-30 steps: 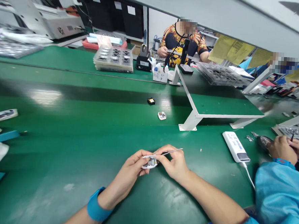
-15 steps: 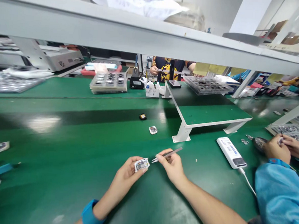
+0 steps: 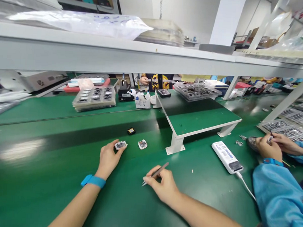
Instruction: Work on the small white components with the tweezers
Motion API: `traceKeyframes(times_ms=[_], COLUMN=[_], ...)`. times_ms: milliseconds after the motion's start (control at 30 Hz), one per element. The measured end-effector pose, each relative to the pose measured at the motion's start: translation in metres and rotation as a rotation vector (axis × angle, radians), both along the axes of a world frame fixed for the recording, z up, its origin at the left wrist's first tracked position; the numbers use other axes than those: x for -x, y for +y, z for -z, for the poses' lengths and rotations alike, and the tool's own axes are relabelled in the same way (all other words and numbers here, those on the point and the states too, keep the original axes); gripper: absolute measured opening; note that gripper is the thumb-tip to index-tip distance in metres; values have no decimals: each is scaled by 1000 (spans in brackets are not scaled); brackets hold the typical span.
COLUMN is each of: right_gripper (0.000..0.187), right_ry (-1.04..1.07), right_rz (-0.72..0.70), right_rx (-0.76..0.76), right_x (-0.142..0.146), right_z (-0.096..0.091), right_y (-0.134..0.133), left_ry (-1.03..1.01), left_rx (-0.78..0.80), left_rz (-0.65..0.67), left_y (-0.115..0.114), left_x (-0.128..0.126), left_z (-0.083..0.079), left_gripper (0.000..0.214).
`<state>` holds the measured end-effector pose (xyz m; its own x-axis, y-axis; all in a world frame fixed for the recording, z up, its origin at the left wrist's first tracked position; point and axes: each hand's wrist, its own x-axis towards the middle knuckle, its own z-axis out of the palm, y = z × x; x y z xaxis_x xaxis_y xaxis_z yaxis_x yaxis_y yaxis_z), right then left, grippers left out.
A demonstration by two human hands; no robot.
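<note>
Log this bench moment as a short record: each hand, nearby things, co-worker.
left hand: fingers on a small white module
right hand: pinching tweezers
nearby: second white module; small black-and-yellow part; white power strip
surface: green bench mat
co-worker: hands at right, working on a small part; blue sleeve

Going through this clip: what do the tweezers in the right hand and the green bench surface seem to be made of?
The tweezers look like stainless steel, going by their grey, satin metallic sheen. The green bench mat looks like smooth rubber or vinyl with a semi-gloss finish, as it shows broad light reflections; the exact material can't be told.
</note>
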<state>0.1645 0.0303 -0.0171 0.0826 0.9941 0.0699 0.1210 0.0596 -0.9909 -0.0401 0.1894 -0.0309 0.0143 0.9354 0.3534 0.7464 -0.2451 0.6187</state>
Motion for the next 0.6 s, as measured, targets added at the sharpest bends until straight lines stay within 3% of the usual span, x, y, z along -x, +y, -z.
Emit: traceKeyframes(times_ms=[267,433,600], right_gripper=[6,4,5], right_ry=[-95,-92,-95], right_rz=[-8,-16,-24], right_rx=[-3,-15,-26], right_x=[3,4,3], right_z=[-4,-2,1], right_y=[2,4,4], left_ry=[185,201,118], left_rx=[-103,-99,-131], left_rz=[475,532,422], left_y=[5,14,6], left_x=[-26,-30,-29], left_z=[8,12,3], left_gripper=[65,59,64])
